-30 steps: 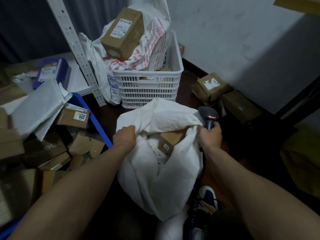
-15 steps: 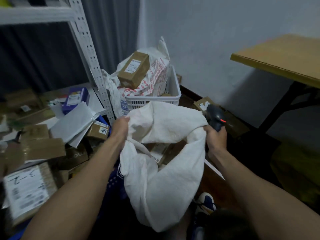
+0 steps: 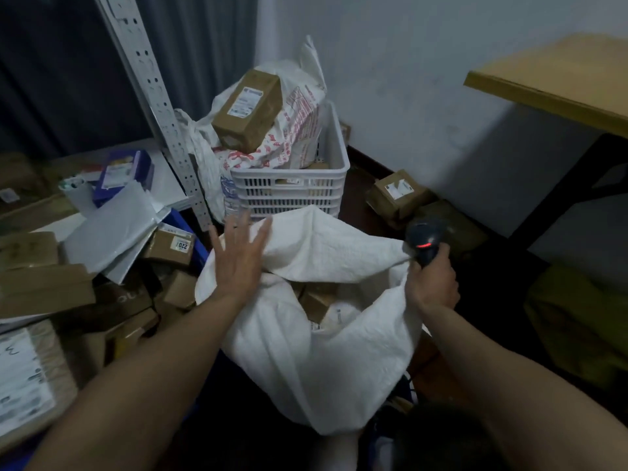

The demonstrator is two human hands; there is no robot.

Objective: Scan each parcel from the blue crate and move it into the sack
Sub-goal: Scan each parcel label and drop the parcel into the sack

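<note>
The left hand (image 3: 238,260) is spread wide, its five fingers straight and holding nothing. It hangs at the left rim of the sack (image 3: 323,362) (it is blurred, so whether it touches the cloth I cannot tell). The right hand (image 3: 431,287) is curled tight round the handle of the single scanner (image 3: 424,237), which shows one red light. The sack's right rim is drawn up against that same fist.

The one white sack stands between the two forearms, its mouth gaping upward. Inside, two parcels can be made out: a brown box (image 3: 317,300) near the middle and a pale packet (image 3: 343,317) just beside it on the right.

Left of the sack is the blue crate (image 3: 178,219), only slivers of its rim showing under the heap it holds. In that heap I count at least six brown cartons. Among them are a small carton (image 3: 171,244) marked 220 near the left hand and a big labelled carton (image 3: 30,375) at the near left. Two or three white mailers (image 3: 115,232) lie across the top.

Beyond the sack stands one white basket (image 3: 289,188), with one printed bag (image 3: 299,130) rising from it and one tall carton (image 3: 248,110) leaning on the bag. One perforated shelf post (image 3: 159,107) stands just left of the basket. Two more cartons sit on the floor by the wall: a labelled floor carton (image 3: 397,192) and a darker carton (image 3: 465,229) right of the scanner.
</note>
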